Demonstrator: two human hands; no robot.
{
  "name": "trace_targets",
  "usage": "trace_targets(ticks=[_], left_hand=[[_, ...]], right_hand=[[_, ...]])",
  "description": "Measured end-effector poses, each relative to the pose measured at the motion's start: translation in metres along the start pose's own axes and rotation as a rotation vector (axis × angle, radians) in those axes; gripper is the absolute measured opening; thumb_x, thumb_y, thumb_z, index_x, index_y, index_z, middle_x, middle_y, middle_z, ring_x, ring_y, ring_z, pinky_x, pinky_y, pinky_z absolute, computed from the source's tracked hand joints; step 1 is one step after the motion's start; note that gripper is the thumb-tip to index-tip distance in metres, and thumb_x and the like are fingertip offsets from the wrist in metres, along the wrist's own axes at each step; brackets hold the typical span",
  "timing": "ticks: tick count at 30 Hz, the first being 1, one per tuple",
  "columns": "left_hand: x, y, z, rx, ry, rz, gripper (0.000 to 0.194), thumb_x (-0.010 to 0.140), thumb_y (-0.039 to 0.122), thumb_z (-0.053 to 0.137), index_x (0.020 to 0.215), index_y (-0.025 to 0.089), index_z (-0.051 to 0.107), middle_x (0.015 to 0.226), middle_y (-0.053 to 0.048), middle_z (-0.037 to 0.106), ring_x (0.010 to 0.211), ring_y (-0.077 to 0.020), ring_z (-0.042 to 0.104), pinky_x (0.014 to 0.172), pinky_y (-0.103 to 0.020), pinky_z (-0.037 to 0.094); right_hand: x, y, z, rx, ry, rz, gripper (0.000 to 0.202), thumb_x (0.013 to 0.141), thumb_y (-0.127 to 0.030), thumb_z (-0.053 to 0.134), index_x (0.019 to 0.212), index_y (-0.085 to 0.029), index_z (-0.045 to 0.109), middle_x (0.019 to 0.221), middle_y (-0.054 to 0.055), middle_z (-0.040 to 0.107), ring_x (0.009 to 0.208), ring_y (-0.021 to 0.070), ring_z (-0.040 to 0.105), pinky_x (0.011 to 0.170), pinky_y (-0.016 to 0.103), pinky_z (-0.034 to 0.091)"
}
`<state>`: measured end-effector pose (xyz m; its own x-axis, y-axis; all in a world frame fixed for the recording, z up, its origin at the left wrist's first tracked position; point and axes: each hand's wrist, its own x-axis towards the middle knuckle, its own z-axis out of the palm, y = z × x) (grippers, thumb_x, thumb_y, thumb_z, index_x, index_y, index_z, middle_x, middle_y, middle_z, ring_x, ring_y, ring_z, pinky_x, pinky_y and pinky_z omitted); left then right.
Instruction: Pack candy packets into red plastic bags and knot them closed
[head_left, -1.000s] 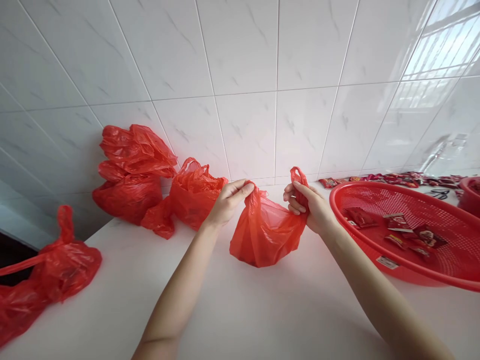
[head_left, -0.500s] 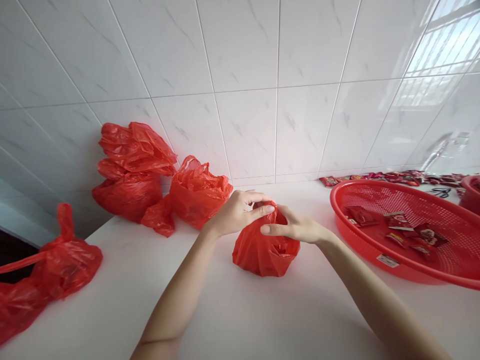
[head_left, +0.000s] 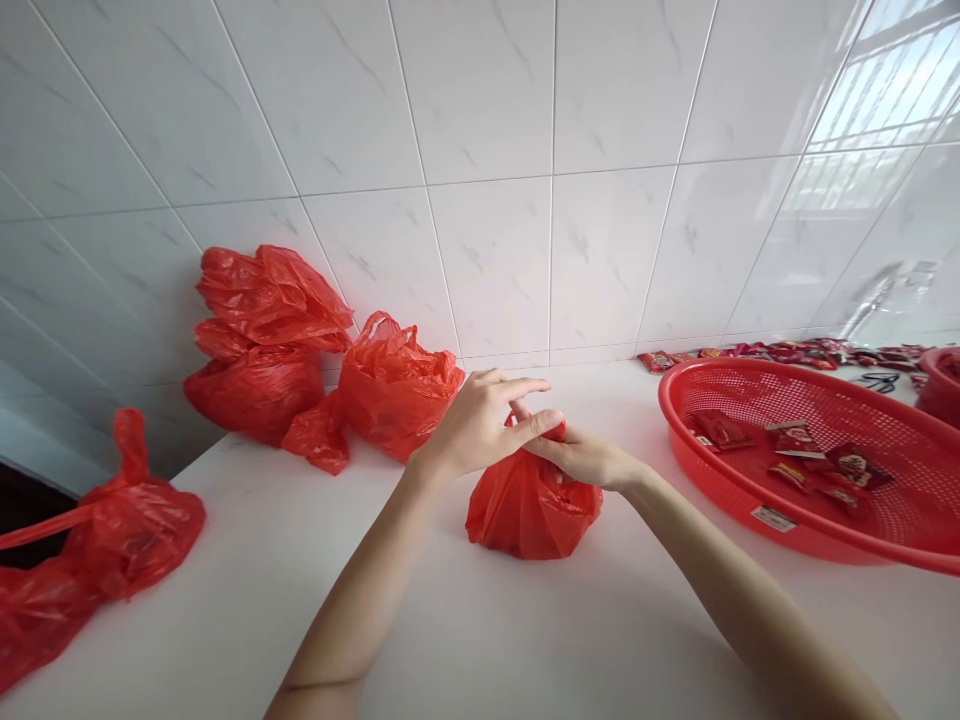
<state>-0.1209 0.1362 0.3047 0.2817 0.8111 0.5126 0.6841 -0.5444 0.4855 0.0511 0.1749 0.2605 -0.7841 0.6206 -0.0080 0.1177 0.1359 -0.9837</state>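
A red plastic bag [head_left: 529, 515] sits bulging on the white table, its top gathered up between my hands. My left hand [head_left: 480, 425] reaches over from the left; its thumb presses on the gathered top while the index finger stretches out straight above it. From the right, my right hand [head_left: 592, 458] closes round the neck of the same bag, just under the left thumb. Some of its fingertips are hidden by the bag's folds and the left hand. What the bag contains cannot be made out.
Other red bags stand by the wall [head_left: 259, 390] [head_left: 397, 390], and a tied one [head_left: 142, 530] lies at the left edge. A red mesh basket [head_left: 720, 500] on the right holds several wrapped snacks [head_left: 795, 440]. More packets [head_left: 817, 355], scissors [head_left: 879, 382] and a clear bottle [head_left: 892, 300] lie behind.
My right hand has turned and closed in round the bag's neck; its thumb no longer sticks out to the left. My left index finger has straightened and its thumb has moved slightly right.
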Motion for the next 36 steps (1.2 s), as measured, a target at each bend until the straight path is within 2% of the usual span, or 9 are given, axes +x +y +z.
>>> trace_targets(ticks=[2,4,8,12,17,22,27,33,36], left_hand=[[0.002,-0.004,-0.003,-0.074,0.027,-0.064,0.035,0.092,0.046,0.062,0.113,0.021,0.074,0.102,-0.006,0.077,0.107,-0.0245,0.068,0.101,-0.040,0.050],[0.004,-0.010,-0.004,-0.202,-0.027,-0.160,0.035,0.092,0.045,0.061,0.114,0.021,0.074,0.116,-0.008,0.075,0.107,-0.0246,0.069,0.093,-0.037,0.055],[0.008,-0.022,-0.004,-0.417,-0.129,-0.291,0.029,0.082,0.038,0.072,0.102,0.017,0.075,0.097,-0.009,0.078,0.090,-0.0234,0.073,0.083,-0.036,0.060],[0.009,-0.022,-0.002,-0.450,0.027,-0.280,0.021,0.076,0.033,0.076,0.087,0.015,0.075,0.087,-0.007,0.077,0.079,-0.0205,0.072,0.072,-0.032,0.060],[0.002,-0.006,0.002,-0.376,0.116,-0.115,0.010,0.078,0.027,0.075,0.082,0.017,0.075,0.083,-0.004,0.076,0.080,-0.0175,0.070,0.078,-0.029,0.058],[-0.004,0.007,0.014,-0.250,-0.034,0.071,0.010,0.086,0.017,0.065,0.088,0.020,0.075,0.085,-0.002,0.075,0.078,-0.0152,0.068,0.078,-0.028,0.055],[-0.007,0.007,0.025,-0.189,-0.212,-0.027,0.023,0.090,0.015,0.056,0.099,0.025,0.076,0.088,0.000,0.078,0.080,-0.0168,0.071,0.077,-0.029,0.054],[-0.008,0.007,0.038,-0.221,-0.020,-0.186,0.026,0.081,0.012,0.066,0.104,0.023,0.073,0.079,0.001,0.076,0.086,-0.0199,0.071,0.091,-0.034,0.053],[-0.006,0.005,0.045,-0.107,0.144,-0.183,0.032,0.072,0.009,0.072,0.102,0.022,0.069,0.093,-0.003,0.072,0.099,-0.0228,0.065,0.093,-0.037,0.052]], right_hand=[[-0.001,-0.002,-0.003,0.042,0.007,0.060,0.049,0.090,-0.063,0.057,0.069,-0.022,0.040,0.059,-0.007,0.034,0.052,0.0085,0.031,0.045,0.024,0.026],[-0.001,-0.003,-0.007,0.095,0.037,0.122,0.050,0.087,-0.066,0.059,0.070,-0.022,0.046,0.060,-0.006,0.037,0.051,0.0081,0.031,0.044,0.024,0.023],[0.003,0.003,-0.017,0.215,0.067,0.166,0.047,0.084,-0.068,0.064,0.087,-0.021,0.062,0.065,-0.004,0.048,0.050,0.0080,0.034,0.044,0.023,0.024],[0.010,0.012,-0.026,0.394,0.054,0.154,0.047,0.087,-0.065,0.062,0.081,-0.019,0.063,0.055,-0.005,0.048,0.043,0.0070,0.031,0.041,0.023,0.026],[0.014,0.015,-0.030,0.510,0.079,0.166,0.049,0.092,-0.060,0.058,0.067,-0.018,0.058,0.046,-0.004,0.049,0.038,0.0076,0.038,0.041,0.022,0.037],[0.010,0.009,-0.030,0.500,0.165,0.177,0.043,0.101,-0.042,0.050,0.069,-0.016,0.062,0.046,-0.002,0.055,0.038,0.0097,0.051,0.044,0.021,0.046],[0.007,0.004,-0.028,0.476,0.168,0.172,0.044,0.101,-0.040,0.051,0.066,-0.015,0.062,0.053,0.001,0.062,0.043,0.0101,0.057,0.046,0.020,0.050],[0.006,0.002,-0.026,0.405,0.247,0.088,0.038,0.096,-0.040,0.059,0.067,-0.016,0.061,0.056,0.000,0.059,0.043,0.0079,0.052,0.042,0.019,0.045],[0.004,-0.001,-0.027,0.373,0.267,0.054,0.032,0.093,-0.043,0.063,0.076,-0.016,0.063,0.062,0.000,0.062,0.047,0.0093,0.055,0.045,0.021,0.047]])
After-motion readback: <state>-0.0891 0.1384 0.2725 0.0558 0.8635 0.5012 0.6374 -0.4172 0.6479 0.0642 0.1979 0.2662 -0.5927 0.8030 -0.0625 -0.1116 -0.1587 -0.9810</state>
